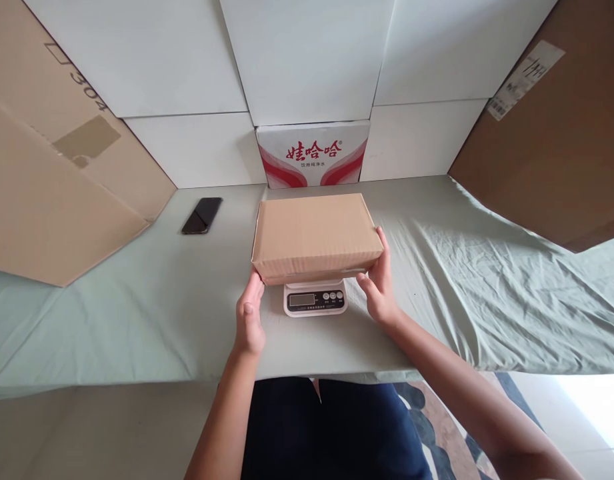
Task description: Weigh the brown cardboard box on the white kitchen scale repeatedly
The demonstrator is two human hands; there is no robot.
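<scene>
Spanning the frame from left to right, a table covered with a pale green wrinkled cloth (137,320) carries all items. A large flat brown cardboard sheet (47,180) leans over the table's far left corner. A black rectangular smartphone (202,215) lies flat near the far edge, left of centre and well apart from the hands.

The left hand (249,317) rests on the cloth near the front edge, fingers together and extended, fingertips touching the lower left corner of a closed brown rectangular corrugated cardboard box (314,235). The hand is not clamped on the box.

The box sits level at the table's centre on a small white digital kitchen scale with a grey display and round buttons (315,299). Only the scale's front panel shows below the box. Whether the display shows a reading cannot be told.

A white carton with red printed characters (313,155) stands at the far edge, directly behind the box.

The right hand (379,283) presses its fingers flat against the box's right side, thumb under the front edge; grip partly closed, touching, not wrapped around.

A second brown cardboard panel bearing a white label (551,133) leans over the far right corner
</scene>
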